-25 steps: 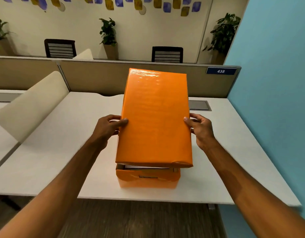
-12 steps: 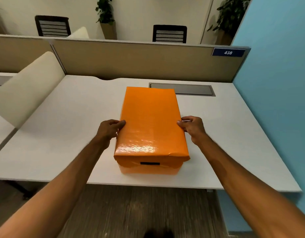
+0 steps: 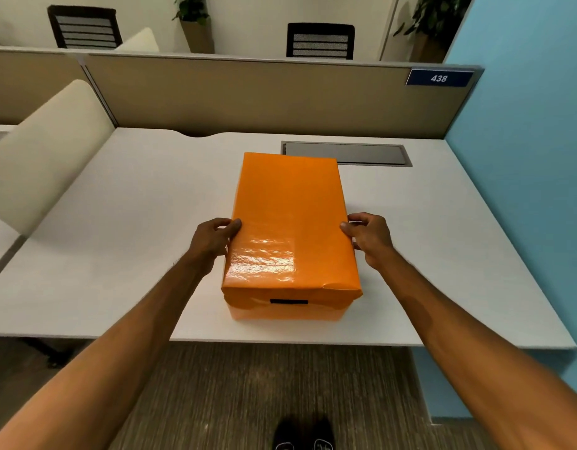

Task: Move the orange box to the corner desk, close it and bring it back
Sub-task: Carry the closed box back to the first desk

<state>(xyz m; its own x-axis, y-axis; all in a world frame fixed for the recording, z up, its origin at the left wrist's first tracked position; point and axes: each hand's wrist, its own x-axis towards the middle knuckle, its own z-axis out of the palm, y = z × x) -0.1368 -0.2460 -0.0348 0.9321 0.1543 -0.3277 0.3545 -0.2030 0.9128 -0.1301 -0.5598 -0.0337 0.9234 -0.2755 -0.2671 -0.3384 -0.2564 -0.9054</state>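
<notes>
The orange box point(image 3: 290, 222) stands on the white corner desk point(image 3: 127, 241), near its front edge, with its glossy lid seated flat on the base. A dark handle slot shows on the front face. My left hand point(image 3: 212, 238) grips the lid's left edge, thumb on top. On the opposite edge, my right hand point(image 3: 368, 238) holds the lid with thumb and curled fingers. The box's inside is hidden.
A grey cable hatch point(image 3: 345, 153) lies in the desk just behind the box. A tan partition point(image 3: 248, 95) with a "438" sign point(image 3: 439, 78) closes the back, a blue wall point(image 3: 524, 173) the right. A cream divider point(image 3: 43, 151) stands at left. My shoes point(image 3: 301, 436) show below.
The lid, held tilted above the open base a second ago, has come down and now sits flat on the box. Both hands stay on its sides.
</notes>
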